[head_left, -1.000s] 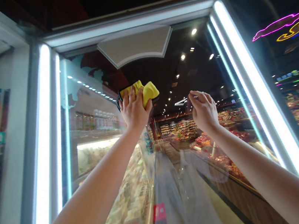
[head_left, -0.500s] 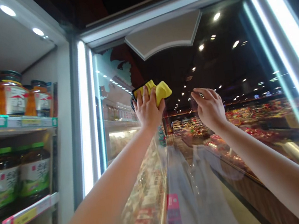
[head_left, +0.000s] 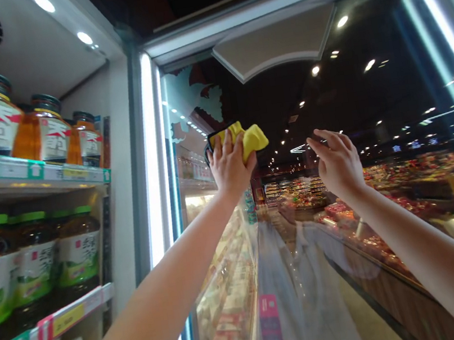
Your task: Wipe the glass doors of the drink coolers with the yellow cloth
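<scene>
My left hand (head_left: 230, 166) presses a folded yellow cloth (head_left: 252, 138) with a dark edge against the upper part of an open glass cooler door (head_left: 372, 114). The fingers are wrapped over the cloth. To the right of it, my right hand (head_left: 339, 164) rests against the same glass with its fingers spread and nothing in it. Both arms reach up and forward. The glass mirrors my light shirt and shows a store aisle behind it.
The door's lit frame (head_left: 152, 158) stands left of my arms. Cooler shelves at the left hold orange jars (head_left: 41, 138) above and green-labelled jars (head_left: 31, 261) below, with price tags on the shelf edges. Ceiling lights (head_left: 84, 38) shine overhead.
The view has swung left, bringing the jar shelves into sight. My left hand with the cloth stays at about the same spot on the glass. My right hand keeps its place beside it.
</scene>
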Motion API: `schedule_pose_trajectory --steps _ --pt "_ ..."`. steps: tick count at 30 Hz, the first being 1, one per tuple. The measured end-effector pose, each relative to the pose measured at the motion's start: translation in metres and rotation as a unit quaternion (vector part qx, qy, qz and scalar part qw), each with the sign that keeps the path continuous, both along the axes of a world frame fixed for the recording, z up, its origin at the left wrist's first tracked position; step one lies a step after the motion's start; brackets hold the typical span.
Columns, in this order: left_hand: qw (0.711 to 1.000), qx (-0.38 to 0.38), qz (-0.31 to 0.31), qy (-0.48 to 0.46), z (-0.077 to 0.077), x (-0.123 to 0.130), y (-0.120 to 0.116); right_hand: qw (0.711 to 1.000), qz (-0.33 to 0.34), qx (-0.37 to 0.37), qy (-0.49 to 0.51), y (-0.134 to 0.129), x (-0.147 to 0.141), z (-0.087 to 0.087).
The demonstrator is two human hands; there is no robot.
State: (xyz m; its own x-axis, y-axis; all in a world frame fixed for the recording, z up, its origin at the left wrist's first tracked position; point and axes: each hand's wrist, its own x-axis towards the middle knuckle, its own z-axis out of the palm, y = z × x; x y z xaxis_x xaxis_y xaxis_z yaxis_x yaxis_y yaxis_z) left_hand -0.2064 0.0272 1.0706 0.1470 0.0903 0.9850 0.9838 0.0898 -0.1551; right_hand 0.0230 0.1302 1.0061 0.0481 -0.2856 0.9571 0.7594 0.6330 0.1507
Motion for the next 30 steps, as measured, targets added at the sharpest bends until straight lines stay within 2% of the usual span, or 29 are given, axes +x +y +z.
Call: schedule_pose_trajectory --steps 2,3,7,9,10,12,14,16,18,21,23,25,27,29,30 --pt "0.998 -0.017 -0.017 0.058 -0.005 -0.001 0.001 1.0 0.003 0.002 0.0 -0.001 -0.007 0.001" --pt "0.997 -0.021 -0.022 0.076 -0.001 -0.003 0.001 1.0 0.003 0.005 -0.005 -0.002 -0.011 0.002" --pt "0.998 0.005 -0.033 0.051 0.034 -0.029 -0.002 1.0 -0.005 0.015 -0.018 -0.008 -0.026 0.004" --pt "0.999 0.038 -0.038 0.0 0.041 -0.048 -0.005 1.0 -0.002 0.017 -0.019 -0.011 -0.033 0.002" --pt "0.998 0.051 -0.038 -0.027 0.038 -0.057 -0.007 1.0 0.0 0.018 -0.023 -0.012 -0.036 0.0" --pt "0.996 0.063 -0.032 -0.059 0.024 -0.07 -0.009 0.999 0.001 0.023 -0.04 -0.014 -0.041 -0.004" --pt "0.997 0.054 -0.027 -0.046 0.008 -0.075 -0.01 0.998 -0.003 0.028 -0.053 -0.016 -0.047 -0.006" --pt "0.999 0.041 -0.024 -0.005 0.003 -0.079 -0.01 0.998 -0.009 0.029 -0.055 -0.017 -0.053 -0.005" --pt "0.999 0.031 -0.024 0.027 0.013 -0.085 -0.012 0.998 -0.012 0.028 -0.053 -0.018 -0.058 -0.002" --pt "0.999 0.028 -0.027 0.022 0.039 -0.102 -0.018 0.998 -0.012 0.024 -0.049 -0.021 -0.066 0.001" --pt "0.999 0.041 -0.024 -0.009 0.043 -0.114 -0.021 0.999 -0.011 0.024 -0.048 -0.023 -0.068 0.0" --pt "0.997 0.061 -0.017 -0.04 0.028 -0.122 -0.023 0.998 -0.015 0.024 -0.052 -0.025 -0.069 -0.003" --pt "0.996 0.073 -0.013 -0.049 0.001 -0.126 -0.023 0.998 -0.022 0.023 -0.062 -0.026 -0.068 -0.008" --pt "0.998 0.063 -0.013 -0.021 -0.022 -0.129 -0.023 0.997 -0.027 0.022 -0.069 -0.026 -0.067 -0.01" --pt "0.998 0.057 -0.015 -0.001 -0.028 -0.131 -0.023 0.997 -0.028 0.022 -0.071 -0.026 -0.067 -0.011"
